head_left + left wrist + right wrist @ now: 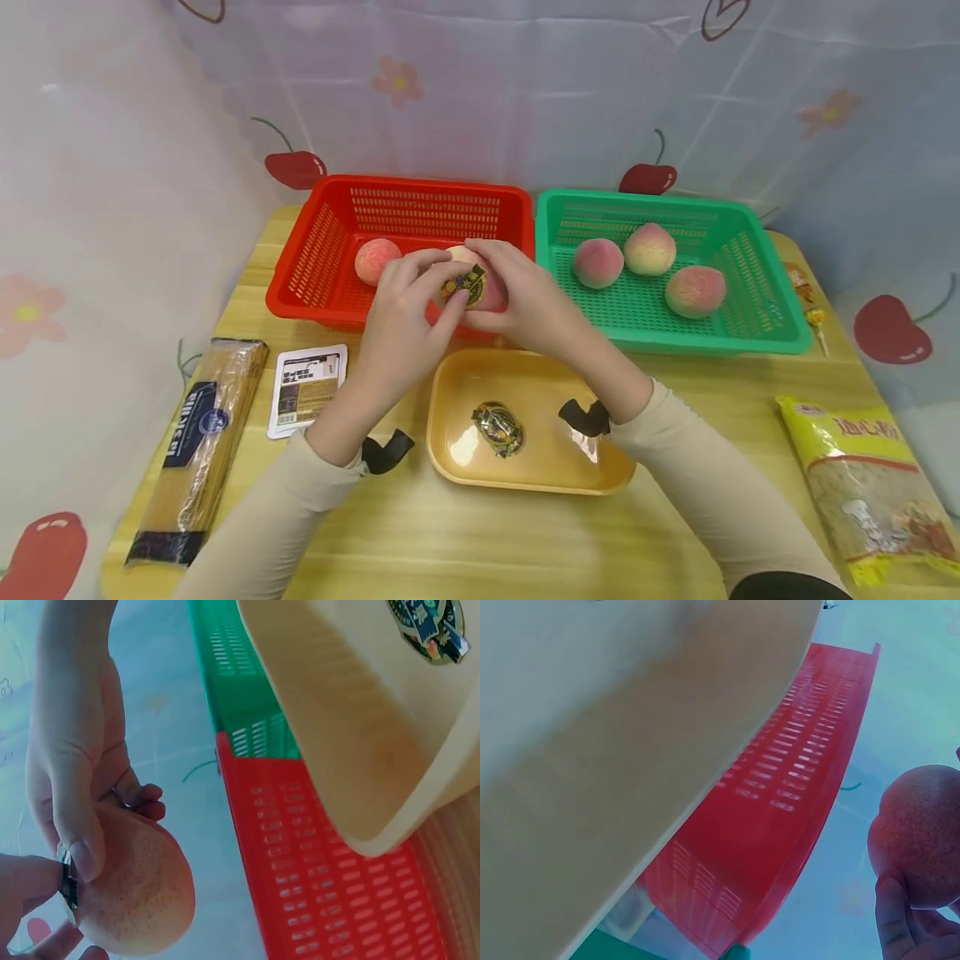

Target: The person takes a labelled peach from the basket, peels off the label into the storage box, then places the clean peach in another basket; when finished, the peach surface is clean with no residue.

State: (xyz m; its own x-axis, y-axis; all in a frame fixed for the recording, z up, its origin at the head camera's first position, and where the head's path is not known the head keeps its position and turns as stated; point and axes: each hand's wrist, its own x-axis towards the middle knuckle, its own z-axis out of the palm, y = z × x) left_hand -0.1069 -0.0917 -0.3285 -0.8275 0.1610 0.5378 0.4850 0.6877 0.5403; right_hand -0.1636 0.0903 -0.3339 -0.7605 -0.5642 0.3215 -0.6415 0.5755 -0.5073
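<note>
In the head view my right hand [528,292] grips a pink and cream peach [495,293] over the front of the red basket. From the other side, my left hand [412,312] pinches a black and gold sticker [467,286] against the peach's face. The left wrist view has the sticker [69,889] at the peach's [139,885] side, with a thumb on it. Nearer to me sits a yellow tray [558,392] holding more such shiny stickers [498,429].
The red basket [300,308] has another peach [377,261]. Three peaches lie in the green basket [750,337] at right. Packaged noodles [198,450] and a white packet [307,390] are at left. A yellow bag [870,487] and a lollipop [816,318] are at right.
</note>
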